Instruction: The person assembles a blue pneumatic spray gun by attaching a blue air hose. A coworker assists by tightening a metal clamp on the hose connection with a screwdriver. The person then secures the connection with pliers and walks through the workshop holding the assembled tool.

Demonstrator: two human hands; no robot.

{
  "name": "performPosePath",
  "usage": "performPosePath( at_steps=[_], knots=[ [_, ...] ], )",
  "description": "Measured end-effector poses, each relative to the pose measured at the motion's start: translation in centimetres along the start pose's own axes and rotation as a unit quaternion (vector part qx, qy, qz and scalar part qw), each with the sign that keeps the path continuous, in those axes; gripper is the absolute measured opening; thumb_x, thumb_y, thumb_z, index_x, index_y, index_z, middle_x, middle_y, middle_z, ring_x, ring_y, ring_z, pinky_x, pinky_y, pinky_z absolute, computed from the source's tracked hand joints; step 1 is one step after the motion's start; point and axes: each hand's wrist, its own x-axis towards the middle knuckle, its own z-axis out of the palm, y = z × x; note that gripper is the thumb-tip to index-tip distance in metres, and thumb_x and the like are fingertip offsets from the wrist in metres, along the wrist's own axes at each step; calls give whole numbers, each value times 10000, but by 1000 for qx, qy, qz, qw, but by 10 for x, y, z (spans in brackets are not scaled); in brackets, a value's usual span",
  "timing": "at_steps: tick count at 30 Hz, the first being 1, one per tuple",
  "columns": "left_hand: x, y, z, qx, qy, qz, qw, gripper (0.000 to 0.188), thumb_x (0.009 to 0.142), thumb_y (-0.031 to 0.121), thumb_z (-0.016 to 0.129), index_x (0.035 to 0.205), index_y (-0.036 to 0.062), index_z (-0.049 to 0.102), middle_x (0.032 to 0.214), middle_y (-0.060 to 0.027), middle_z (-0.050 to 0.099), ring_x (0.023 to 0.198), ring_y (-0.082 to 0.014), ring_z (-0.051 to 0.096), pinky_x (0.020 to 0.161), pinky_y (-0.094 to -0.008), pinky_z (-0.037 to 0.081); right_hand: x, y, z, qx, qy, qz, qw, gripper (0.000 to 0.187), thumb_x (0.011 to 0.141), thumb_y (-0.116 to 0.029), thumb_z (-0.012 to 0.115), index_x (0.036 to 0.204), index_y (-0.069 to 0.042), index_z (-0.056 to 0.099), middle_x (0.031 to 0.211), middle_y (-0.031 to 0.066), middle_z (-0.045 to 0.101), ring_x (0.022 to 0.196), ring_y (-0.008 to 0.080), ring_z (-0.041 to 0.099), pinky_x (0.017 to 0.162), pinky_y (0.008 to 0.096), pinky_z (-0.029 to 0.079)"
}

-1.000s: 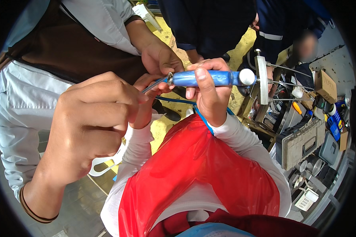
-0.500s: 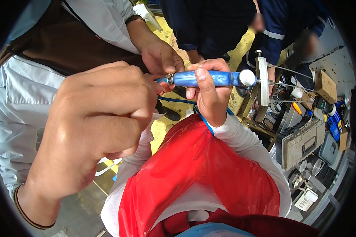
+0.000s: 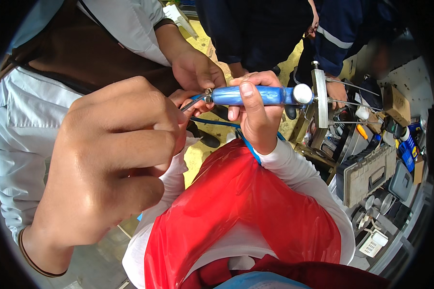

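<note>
My right hand [image 3: 258, 108] is wrapped round the blue handle of a multi-needle injector [image 3: 226, 96]. It lies level, with a round white cap, a metal crossbar [image 3: 319, 98] and three thin needles pointing right. At the handle's left end, a metal hose clamp [image 3: 208, 95] sits round a blue hose. My left hand [image 3: 182, 132] is mostly hidden behind a co-worker's large hand [image 3: 111, 159]; its visible fingers are closed at the hose by the clamp. That co-worker's hand guides a thin dark screwdriver shaft [image 3: 192, 103] against the clamp. The co-worker's other hand [image 3: 195, 67] is just beyond it.
Blue hose [image 3: 217, 122] loops below the injector past my right wrist. Two people in dark blue clothes stand opposite, one with a hand [image 3: 336, 91] near the needles. At right are a grey toolbox [image 3: 368, 176], a cardboard box [image 3: 396, 106] and loose tools.
The co-worker's large hand has shifted slightly left and down, exposing the screwdriver shaft and more of my left hand. At the back right, a person has moved. My right hand stays put.
</note>
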Motion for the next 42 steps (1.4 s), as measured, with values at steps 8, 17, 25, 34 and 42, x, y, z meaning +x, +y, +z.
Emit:
performPosePath(
  at_steps=[8,17,25,34,42],
  knots=[
    [1,2,-1,10,8,-34,999,297,613,251,605,623,-1,448,790,-124,566,837,-337,649,708,-397,545,2,-2,0,8,-3,-14,1000,165,984,-74,683,1032,-2,543,953,167,715,582,105,634,542,247,536],
    [2,5,-1,9,6,0,1000,260,591,180,642,615,-10,466,779,-126,566,852,-339,653,713,-395,552,0,-1,1,9,-10,-6,1000,169,985,-75,685,1040,-5,541,948,157,713,584,103,633,540,243,534],
    [8,8,2,36,6,42,998,283,510,214,613,541,-6,439,681,-64,526,809,-293,646,687,-408,556,0,-1,0,7,-13,-11,1000,169,989,-78,684,1040,-6,539,940,148,713,585,102,632,538,245,535],
    [3,-6,7,-31,2,80,996,416,624,356,567,548,8,353,650,-61,479,722,-296,628,749,-433,579,0,-3,-3,-1,-4,-13,1000,168,988,-70,680,1043,-3,536,937,153,712,583,105,631,538,248,533],
    [5,-2,-6,-136,14,3,991,364,812,215,602,630,37,343,702,-69,476,802,-280,590,788,-439,579,0,-4,1,4,-1,-12,1000,160,987,-63,674,1035,1,535,945,160,710,580,106,628,546,250,536]
  ],
)
